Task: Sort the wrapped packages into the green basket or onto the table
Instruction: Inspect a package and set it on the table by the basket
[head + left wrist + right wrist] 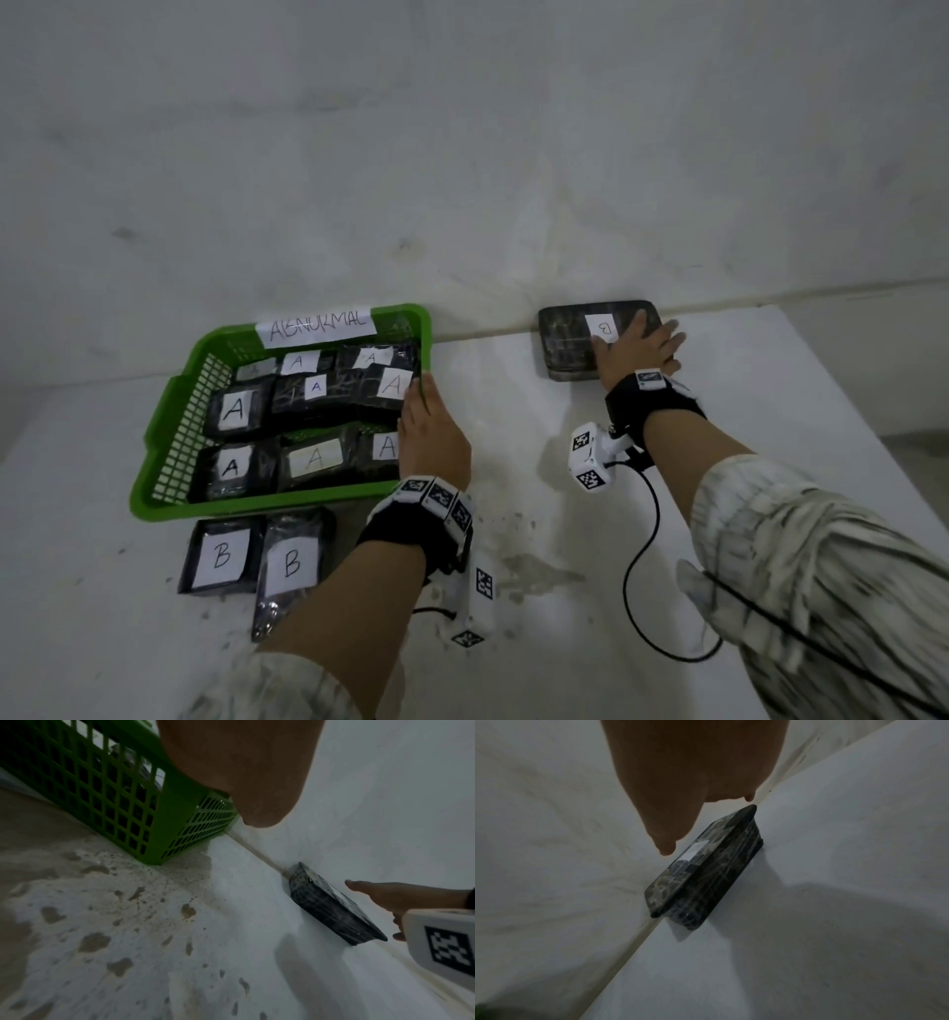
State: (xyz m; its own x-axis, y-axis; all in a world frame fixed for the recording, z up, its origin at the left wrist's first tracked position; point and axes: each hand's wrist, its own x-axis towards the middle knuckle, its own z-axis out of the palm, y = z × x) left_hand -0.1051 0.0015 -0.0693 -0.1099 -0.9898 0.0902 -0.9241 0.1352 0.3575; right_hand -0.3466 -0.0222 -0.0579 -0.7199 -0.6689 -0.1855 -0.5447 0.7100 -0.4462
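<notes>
While our right hand [634, 349] hovers flat and spread above the far B package [570, 339], a loose pinch could let its slick wrap slip against the wall [462, 154].

Right hand [693, 770] fingers [666, 845] extended above black wrapped package [706, 874] against wall [552, 821].

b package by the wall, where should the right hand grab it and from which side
Grip the package across its short width from above, near the right hand. It lies flat with its back edge against the wall, so probably only the top and near edge are free.
</notes>
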